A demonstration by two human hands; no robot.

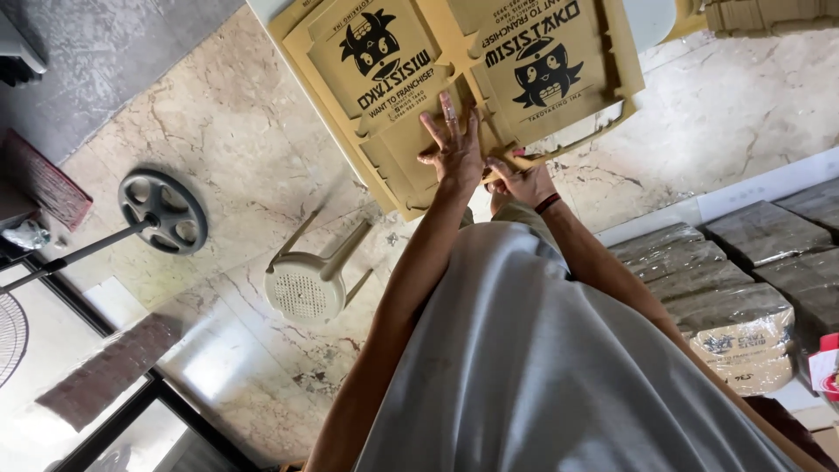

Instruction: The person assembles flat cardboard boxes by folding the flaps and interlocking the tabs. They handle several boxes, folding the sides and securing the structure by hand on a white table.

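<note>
Clearly, in the head view the person looks down past a grey shirt (542,367) at a flat brown cardboard box blank (454,79) with black cartoon prints, which fills the upper middle of the frame. The left hand (454,149) lies flat on the lower part of the blank, fingers spread and pointing to the top of the frame; it pinches nothing. The right hand (523,182), with a dark wristband, is just beside it to the right, curled at the lower edge of the blank; how tightly it grips I cannot tell. The blank lies above both hands, its long axis running from left to right with a slight tilt. A beige plastic stool (308,284) lies tipped on the marble floor (236,166) at lower left, near a fan base (162,210). Wrapped brown bundles (734,288) are stacked at right.
</note>
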